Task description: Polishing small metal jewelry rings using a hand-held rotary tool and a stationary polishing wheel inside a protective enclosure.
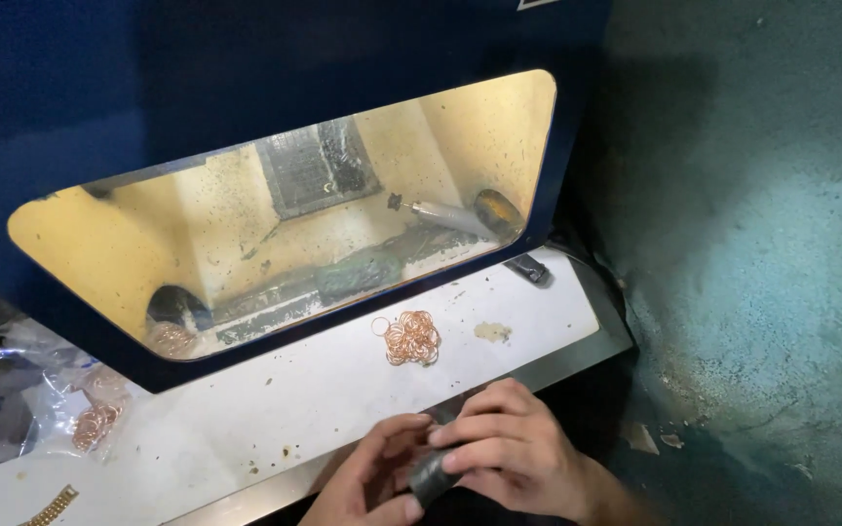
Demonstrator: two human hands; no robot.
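Both my hands meet at the bottom middle, just below the front edge of a white ledge [275, 399]. My right hand [514, 448] has its fingers closed over a small dark grey piece [433, 475], and my left hand [367, 482] cups the same piece from below. What the piece is I cannot make out. A small heap of thin copper-coloured rings [411, 338] lies on the ledge above my hands, apart from them.
A blue cabinet [246, 58] with a lit yellow viewing window [275, 224] rises behind the ledge; a metal nozzle tool [440, 214] lies inside. At left lie clear plastic bags [41, 390] with more copper rings [95, 424] and a gold chain strip [51, 507]. A teal wall [762, 244] stands right.
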